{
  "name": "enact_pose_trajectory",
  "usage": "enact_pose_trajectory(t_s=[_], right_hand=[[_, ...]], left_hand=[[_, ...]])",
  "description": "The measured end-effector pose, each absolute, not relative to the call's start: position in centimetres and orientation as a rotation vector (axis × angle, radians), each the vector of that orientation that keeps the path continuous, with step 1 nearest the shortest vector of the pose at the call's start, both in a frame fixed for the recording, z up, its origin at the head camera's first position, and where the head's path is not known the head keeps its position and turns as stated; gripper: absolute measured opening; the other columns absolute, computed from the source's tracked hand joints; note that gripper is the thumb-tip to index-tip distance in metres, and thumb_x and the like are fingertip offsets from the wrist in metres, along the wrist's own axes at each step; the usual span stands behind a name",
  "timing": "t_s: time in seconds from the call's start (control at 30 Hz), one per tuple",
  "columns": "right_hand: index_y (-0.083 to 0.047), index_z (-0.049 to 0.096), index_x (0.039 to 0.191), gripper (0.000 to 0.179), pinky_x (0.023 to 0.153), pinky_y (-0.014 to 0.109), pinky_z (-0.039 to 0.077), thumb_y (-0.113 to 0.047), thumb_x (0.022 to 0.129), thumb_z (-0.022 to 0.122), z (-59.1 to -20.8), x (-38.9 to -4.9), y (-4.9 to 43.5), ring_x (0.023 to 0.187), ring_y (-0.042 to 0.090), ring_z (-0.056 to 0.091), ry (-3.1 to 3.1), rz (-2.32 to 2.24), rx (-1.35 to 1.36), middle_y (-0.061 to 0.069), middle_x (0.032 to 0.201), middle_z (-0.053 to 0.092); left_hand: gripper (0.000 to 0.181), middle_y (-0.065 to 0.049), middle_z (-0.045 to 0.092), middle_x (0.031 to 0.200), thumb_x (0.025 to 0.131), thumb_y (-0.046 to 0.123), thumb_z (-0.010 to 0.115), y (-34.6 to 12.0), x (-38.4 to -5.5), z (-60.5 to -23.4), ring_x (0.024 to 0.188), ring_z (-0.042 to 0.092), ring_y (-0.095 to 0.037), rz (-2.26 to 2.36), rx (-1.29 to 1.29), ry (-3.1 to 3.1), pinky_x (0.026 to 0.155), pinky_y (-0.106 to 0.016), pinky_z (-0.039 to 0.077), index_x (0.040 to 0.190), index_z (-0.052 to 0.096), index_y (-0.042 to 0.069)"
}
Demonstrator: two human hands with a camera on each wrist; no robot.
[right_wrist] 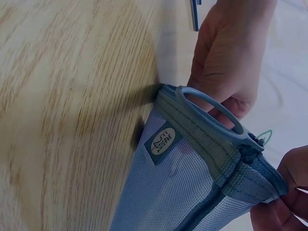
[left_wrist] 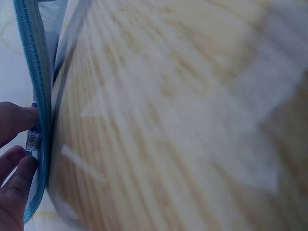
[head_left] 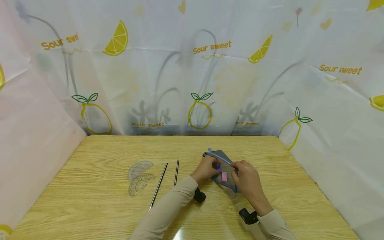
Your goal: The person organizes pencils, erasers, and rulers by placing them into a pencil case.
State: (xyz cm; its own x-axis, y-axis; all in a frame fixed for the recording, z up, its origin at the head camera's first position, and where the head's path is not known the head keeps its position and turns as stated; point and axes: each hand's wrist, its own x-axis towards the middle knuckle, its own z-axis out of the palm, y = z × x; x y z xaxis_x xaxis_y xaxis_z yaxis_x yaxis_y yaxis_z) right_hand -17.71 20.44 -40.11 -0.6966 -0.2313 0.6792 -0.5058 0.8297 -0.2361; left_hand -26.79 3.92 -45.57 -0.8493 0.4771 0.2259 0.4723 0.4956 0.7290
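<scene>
Left hand [head_left: 206, 168] is pinching a small purple barcoded item [head_left: 219, 167], digits narrowly parted, at the blue mesh zip pouch's [right_wrist: 166, 195] mouth; right hand [head_left: 248, 177] is pinching its rim closely; pouch is lying right of two pencils [head_left: 159, 185].

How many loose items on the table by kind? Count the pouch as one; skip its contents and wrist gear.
Clear plastic half-round protractors: 2
Dark slim straight pencil-like sticks: 2 (one partly behind the left sleeve)
Blue-grey mesh zip pouch: 1
Total: 5
</scene>
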Motion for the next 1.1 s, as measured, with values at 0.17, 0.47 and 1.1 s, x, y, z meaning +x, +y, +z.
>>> enact_pose_trajectory(t_s=[0.17,0.47,1.1], right_hand=[[0.000,0.072,0.085,0.019,0.052,0.031,0.048,0.014,0.071,0.071,-40.1,-17.7,20.5,0.065,0.017,0.060,-2.350,0.529,0.533,0.011,0.079,0.065],[0.001,0.072,0.085,0.016,0.051,0.030,0.047,0.011,0.073,0.072,-40.2,-17.7,20.4,0.064,0.019,0.060,-2.370,0.557,0.527,0.010,0.078,0.064],[0.002,0.072,0.085,0.018,0.051,0.029,0.047,0.013,0.071,0.072,-40.4,-17.8,20.3,0.063,0.018,0.059,-2.359,0.564,0.540,0.010,0.078,0.064]], left_hand=[[0.029,-0.013,0.064,0.106,0.078,-0.002,0.078,3.6,-26.6,-45.3,0.095,0.064,-0.024,1.386,0.860,2.625,0.074,-0.024,0.051,0.106,0.068,-0.004],[0.029,-0.009,0.064,0.114,0.083,0.003,0.075,2.9,-26.3,-44.6,0.109,0.057,-0.028,1.350,0.822,2.628,0.086,-0.033,0.049,0.111,0.069,0.002],[0.030,-0.012,0.066,0.115,0.086,0.003,0.071,1.3,-25.1,-42.3,0.108,0.060,-0.028,1.298,1.023,2.563,0.090,-0.038,0.049,0.116,0.067,-0.001]])
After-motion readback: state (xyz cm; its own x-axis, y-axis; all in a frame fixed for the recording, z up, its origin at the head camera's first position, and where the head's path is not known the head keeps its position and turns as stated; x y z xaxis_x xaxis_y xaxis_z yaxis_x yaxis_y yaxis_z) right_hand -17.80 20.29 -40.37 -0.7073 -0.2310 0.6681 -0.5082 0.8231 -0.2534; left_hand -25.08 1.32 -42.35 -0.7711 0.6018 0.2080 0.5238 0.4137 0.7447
